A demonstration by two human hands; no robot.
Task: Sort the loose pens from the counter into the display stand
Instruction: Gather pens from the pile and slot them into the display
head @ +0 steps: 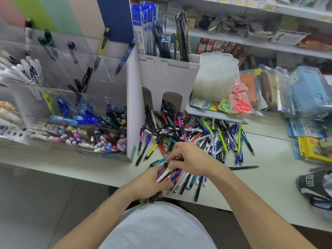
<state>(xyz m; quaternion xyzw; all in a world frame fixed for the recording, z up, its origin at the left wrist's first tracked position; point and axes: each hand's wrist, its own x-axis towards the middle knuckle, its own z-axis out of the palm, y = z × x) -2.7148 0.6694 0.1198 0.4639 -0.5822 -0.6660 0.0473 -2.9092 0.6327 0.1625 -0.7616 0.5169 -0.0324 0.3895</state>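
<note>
A heap of loose pens (197, 133) in many colours lies on the white counter (260, 177). My left hand (149, 184) grips a bundle of pens (168, 174) near the counter's front edge. My right hand (188, 159) is over the top of that bundle, its fingers curled on the pens. To the left, the clear acrylic display stand (71, 105) has compartments with blue, black and pastel pens.
A white cardboard holder (167, 78) with refill packs stands behind the heap. Stacked plastic palettes (215, 76) sit on a tray with scissors (241, 103). Packaged goods (305, 90) and a yellow box (312, 150) crowd the right. A single black pen (244, 167) lies apart.
</note>
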